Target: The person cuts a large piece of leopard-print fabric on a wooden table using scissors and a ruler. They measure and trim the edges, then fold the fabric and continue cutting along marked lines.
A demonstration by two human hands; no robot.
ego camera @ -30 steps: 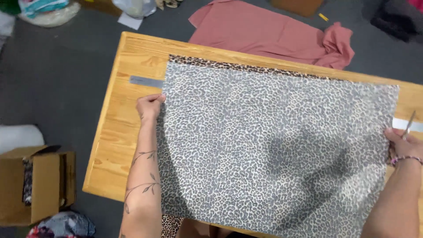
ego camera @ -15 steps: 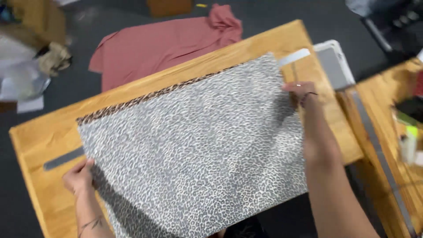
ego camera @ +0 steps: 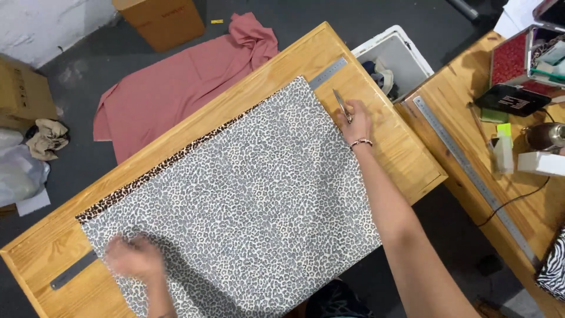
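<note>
A big wooden table runs from 7 o'clock up to 1 o'clock. A grey spotted cloth lies flat on it and covers most of the top. A pink cloth lies on the floor at 11 o'clock. A second wooden table with a long metal ruler sits at 3 o'clock. The person's right hand rests at the cloth's edge at 1 o'clock, fingers closed around small scissors. The left hand presses on the cloth at 8 o'clock; it is blurry, so its fingers cannot be told. A short ruler lies just beside it.
</note>
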